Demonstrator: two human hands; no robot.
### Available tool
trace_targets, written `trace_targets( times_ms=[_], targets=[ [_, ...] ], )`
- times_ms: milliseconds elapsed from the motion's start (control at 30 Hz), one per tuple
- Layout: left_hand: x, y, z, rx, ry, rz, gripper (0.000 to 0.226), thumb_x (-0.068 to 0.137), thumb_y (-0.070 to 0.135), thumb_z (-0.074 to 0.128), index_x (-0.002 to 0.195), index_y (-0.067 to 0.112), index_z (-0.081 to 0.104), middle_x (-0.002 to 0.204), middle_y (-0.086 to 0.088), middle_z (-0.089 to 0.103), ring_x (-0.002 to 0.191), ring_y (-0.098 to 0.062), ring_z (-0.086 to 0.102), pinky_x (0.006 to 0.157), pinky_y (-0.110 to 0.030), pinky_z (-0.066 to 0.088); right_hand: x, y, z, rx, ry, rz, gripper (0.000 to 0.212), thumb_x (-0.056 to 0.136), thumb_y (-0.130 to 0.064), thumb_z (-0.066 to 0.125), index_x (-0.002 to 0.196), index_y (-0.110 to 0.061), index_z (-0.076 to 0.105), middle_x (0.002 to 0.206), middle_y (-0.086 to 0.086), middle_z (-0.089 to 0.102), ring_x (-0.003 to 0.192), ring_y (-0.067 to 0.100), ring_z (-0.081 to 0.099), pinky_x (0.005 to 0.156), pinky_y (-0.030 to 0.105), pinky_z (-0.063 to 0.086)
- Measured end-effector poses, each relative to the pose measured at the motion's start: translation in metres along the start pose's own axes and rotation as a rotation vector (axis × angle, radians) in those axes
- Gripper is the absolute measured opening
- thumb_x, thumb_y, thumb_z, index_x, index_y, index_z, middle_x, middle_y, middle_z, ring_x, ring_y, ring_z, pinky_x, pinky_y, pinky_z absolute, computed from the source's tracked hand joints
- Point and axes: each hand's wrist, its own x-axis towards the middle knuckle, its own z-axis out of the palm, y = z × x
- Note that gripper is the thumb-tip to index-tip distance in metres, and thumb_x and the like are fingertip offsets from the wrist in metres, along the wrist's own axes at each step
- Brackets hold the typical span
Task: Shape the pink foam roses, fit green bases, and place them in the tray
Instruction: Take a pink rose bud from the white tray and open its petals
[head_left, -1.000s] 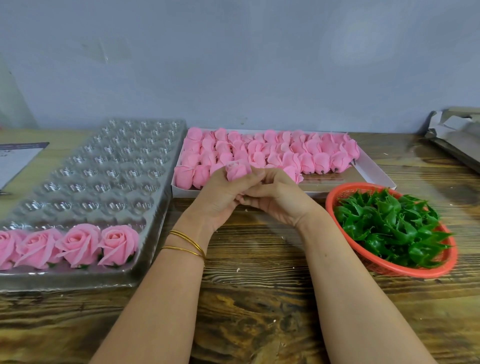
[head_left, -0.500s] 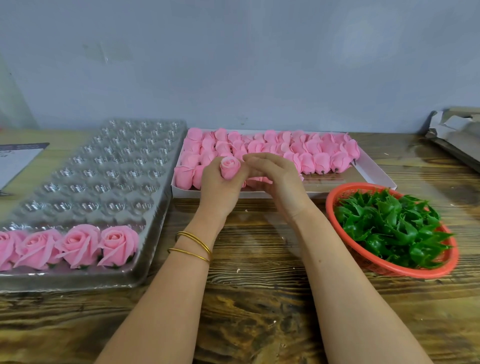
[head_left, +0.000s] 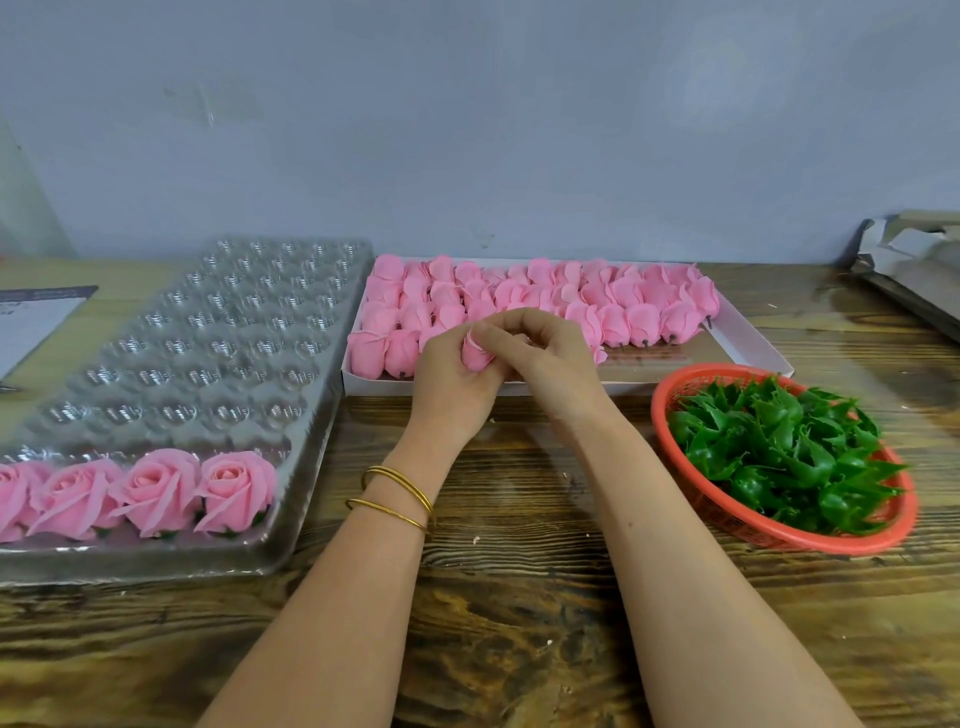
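Observation:
My left hand (head_left: 451, 387) grips a closed pink foam rose bud (head_left: 475, 354) at the front edge of the white box (head_left: 748, 343). My right hand (head_left: 545, 356) curls over the bud's top, its thumb and fingers pinching the petals. The bud is mostly hidden between both hands. The white box holds several rows of unshaped pink buds (head_left: 550, 301). At the left lies a clear plastic cavity tray (head_left: 218, 332), with several opened roses (head_left: 156, 491) on green bases along its near row. At the right, a red basket (head_left: 779, 538) is filled with green bases (head_left: 779, 452).
Everything sits on a dark wooden table (head_left: 519, 597) against a grey wall. A paper sheet (head_left: 31, 322) lies at the far left, and a grey cardboard box (head_left: 914, 265) sits at the far right.
Both hands rose slightly with the bud. My right hand closed over its top, where half a second ago the bud stood exposed in my left hand.

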Motion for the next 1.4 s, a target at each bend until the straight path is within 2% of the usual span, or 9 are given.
trace_targets(
  times_ms=[300, 500, 633, 700, 800, 967, 1167, 1300, 1400],
  targets=[
    [0.001, -0.002, 0.001, -0.021, 0.004, 0.042, 0.023, 0.089, 0.020, 0.071, 0.090, 0.043, 0.069, 0.084, 0.015, 0.074, 0.086, -0.008, 0.070, 0.074, -0.023, 0.056, -0.002, 0.000, 0.001, -0.014, -0.007, 0.000, 0.019, 0.086, -0.011, 0.072, 0.100, 0.002, 0.070, 0.099, 0.019, 0.071, 0.100, 0.029, 0.068, 0.085, 0.034, 0.058],
    [0.000, 0.000, 0.001, -0.028, 0.023, -0.031, 0.017, 0.093, 0.025, 0.067, 0.083, 0.039, 0.069, 0.073, 0.016, 0.071, 0.074, -0.004, 0.068, 0.062, -0.019, 0.052, -0.002, 0.001, 0.003, -0.057, -0.007, -0.013, 0.016, 0.086, -0.017, 0.073, 0.095, -0.004, 0.070, 0.092, 0.013, 0.071, 0.085, 0.018, 0.069, 0.064, 0.020, 0.055],
    [0.001, 0.002, 0.000, -0.109, 0.123, -0.118, 0.026, 0.096, 0.026, 0.060, 0.071, 0.023, 0.068, 0.057, 0.006, 0.066, 0.051, -0.003, 0.059, 0.046, -0.017, 0.044, -0.002, 0.003, 0.004, 0.048, -0.038, 0.007, 0.028, 0.094, -0.028, 0.063, 0.086, -0.002, 0.068, 0.086, 0.028, 0.066, 0.080, 0.032, 0.066, 0.081, 0.047, 0.058],
    [0.002, 0.003, -0.003, -0.198, 0.168, -0.168, 0.034, 0.094, 0.029, 0.063, 0.061, 0.025, 0.067, 0.052, 0.007, 0.062, 0.048, -0.003, 0.057, 0.048, -0.016, 0.045, -0.001, 0.003, 0.002, 0.063, -0.031, 0.040, 0.025, 0.094, -0.028, 0.059, 0.088, -0.007, 0.071, 0.085, 0.018, 0.070, 0.085, 0.027, 0.068, 0.094, 0.053, 0.052],
    [0.004, 0.004, -0.004, -0.265, 0.181, -0.223, 0.033, 0.088, 0.040, 0.068, 0.056, 0.033, 0.069, 0.054, 0.009, 0.062, 0.055, -0.004, 0.060, 0.059, -0.023, 0.049, 0.000, 0.003, -0.001, 0.047, -0.046, 0.049, 0.012, 0.084, -0.010, 0.063, 0.093, -0.009, 0.071, 0.087, 0.010, 0.072, 0.090, 0.025, 0.069, 0.094, 0.046, 0.054],
    [0.005, 0.007, -0.001, -0.425, 0.162, -0.272, 0.022, 0.073, 0.046, 0.075, 0.063, 0.026, 0.076, 0.068, -0.001, 0.073, 0.067, -0.015, 0.073, 0.057, -0.025, 0.055, -0.002, 0.005, 0.001, -0.105, -0.163, -0.034, 0.034, 0.071, 0.010, 0.072, 0.091, -0.016, 0.063, 0.082, -0.002, 0.064, 0.075, 0.009, 0.060, 0.073, 0.024, 0.055],
    [0.006, 0.005, 0.002, -0.487, 0.188, -0.391, 0.049, 0.082, 0.036, 0.078, 0.106, -0.005, 0.067, 0.090, -0.015, 0.073, 0.090, -0.027, 0.072, 0.075, -0.036, 0.059, -0.001, 0.012, 0.006, -0.181, -0.147, -0.102, 0.036, 0.069, 0.003, 0.080, 0.085, -0.019, 0.056, 0.078, -0.004, 0.056, 0.072, 0.010, 0.053, 0.068, 0.021, 0.046],
    [0.005, 0.009, -0.003, -0.505, 0.118, -0.380, 0.020, 0.084, 0.029, 0.076, 0.075, 0.011, 0.075, 0.074, -0.005, 0.073, 0.080, -0.020, 0.073, 0.071, -0.032, 0.057, 0.000, 0.011, 0.004, -0.160, -0.185, -0.134, 0.035, 0.075, 0.007, 0.076, 0.079, -0.022, 0.057, 0.071, -0.010, 0.052, 0.062, -0.004, 0.048, 0.063, 0.009, 0.040],
    [0.005, 0.008, -0.006, -0.505, 0.075, -0.363, 0.019, 0.084, 0.028, 0.076, 0.067, 0.019, 0.077, 0.077, -0.001, 0.075, 0.085, -0.018, 0.073, 0.076, -0.035, 0.057, -0.001, 0.010, 0.001, -0.134, -0.247, -0.112, 0.022, 0.082, 0.001, 0.073, 0.095, -0.015, 0.067, 0.083, -0.003, 0.060, 0.071, -0.001, 0.051, 0.070, 0.012, 0.043]
  ],
)
